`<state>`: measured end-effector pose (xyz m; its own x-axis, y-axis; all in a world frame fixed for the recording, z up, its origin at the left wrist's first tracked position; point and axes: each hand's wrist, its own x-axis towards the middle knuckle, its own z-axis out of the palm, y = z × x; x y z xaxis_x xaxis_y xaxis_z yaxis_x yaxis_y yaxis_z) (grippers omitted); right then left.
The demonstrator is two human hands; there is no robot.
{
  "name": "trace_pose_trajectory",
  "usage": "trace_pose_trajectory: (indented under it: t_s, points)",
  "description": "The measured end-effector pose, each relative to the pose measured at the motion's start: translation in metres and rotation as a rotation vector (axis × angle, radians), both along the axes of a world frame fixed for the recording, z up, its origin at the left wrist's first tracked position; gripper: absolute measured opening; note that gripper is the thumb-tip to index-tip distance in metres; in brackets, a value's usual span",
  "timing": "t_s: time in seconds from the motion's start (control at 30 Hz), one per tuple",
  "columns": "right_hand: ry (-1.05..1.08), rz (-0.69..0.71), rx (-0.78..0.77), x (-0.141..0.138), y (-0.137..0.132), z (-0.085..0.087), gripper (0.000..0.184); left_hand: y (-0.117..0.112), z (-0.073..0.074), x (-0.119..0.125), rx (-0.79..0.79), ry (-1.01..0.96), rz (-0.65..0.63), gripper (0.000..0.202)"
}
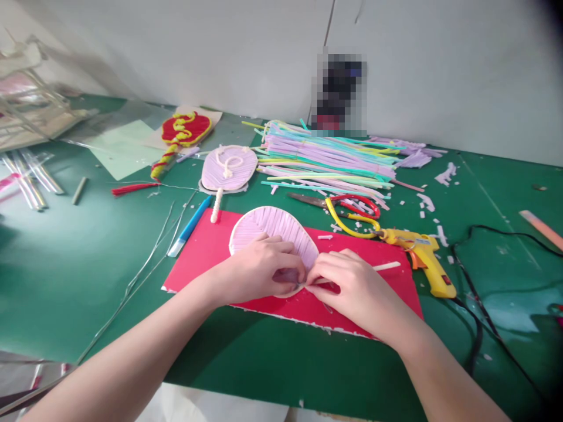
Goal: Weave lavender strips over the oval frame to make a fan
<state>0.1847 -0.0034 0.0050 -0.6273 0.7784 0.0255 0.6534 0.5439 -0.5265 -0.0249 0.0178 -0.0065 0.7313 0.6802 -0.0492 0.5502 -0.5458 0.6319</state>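
Head view: lilac panel (272, 225) lies on red board (193, 258), atop green counter (88, 234). Left hand (264, 264): fingers curled closed on the panel's near edge. Right hand (349, 284): thumb and index pinched on a pale strip (387, 266) at that edge, loose end jutting out to the right. Beyond the panel, scissors (329, 205); by the board's right end, yellow glue gun (420, 258); farther back, bundle of pastel stems (329, 155)

Green tabletop (65, 281), pale wall (440, 76), perhaps panelled
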Motion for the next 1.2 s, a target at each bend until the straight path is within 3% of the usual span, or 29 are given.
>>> trace_pose_trajectory:
  t_s: [1.2]
  points:
    - [-0.008,0.053,0.116,0.0029,0.0027,-0.0048,0.012,0.001,0.0007,0.0021,-0.019,-0.023,0.017,0.007]
